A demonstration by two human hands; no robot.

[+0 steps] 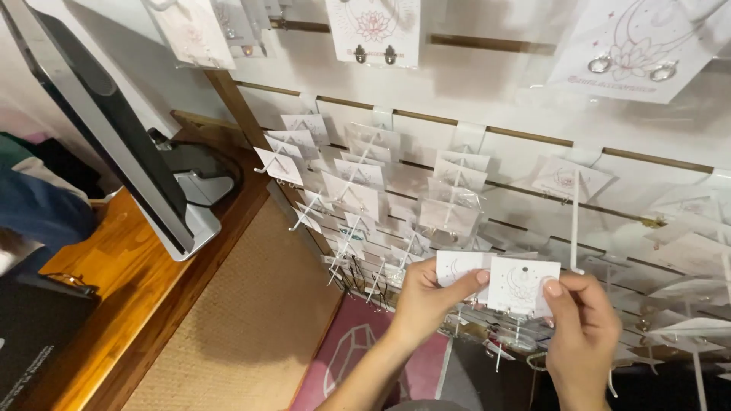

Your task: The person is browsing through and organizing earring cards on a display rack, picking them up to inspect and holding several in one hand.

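Observation:
My left hand [425, 298] pinches a small white jewellery card [457, 268] by its lower edge, thumb on its right corner. My right hand [582, 327] pinches a second white card [520, 285] printed with a moon and flower drawing, thumb on its right edge. The two cards overlap slightly and are held in front of a white slat wall display [457, 99]. Directly behind the cards, white pegs [575, 221] stick out of the wall, some hung with similar bagged cards [449, 205].
A monitor on a silver stand [114, 129] sits on a wooden counter [114, 281] at left. A woven mat [244, 327] and a pink printed rug [350, 358] lie below. Larger earring cards [373, 30] hang near the top of the wall.

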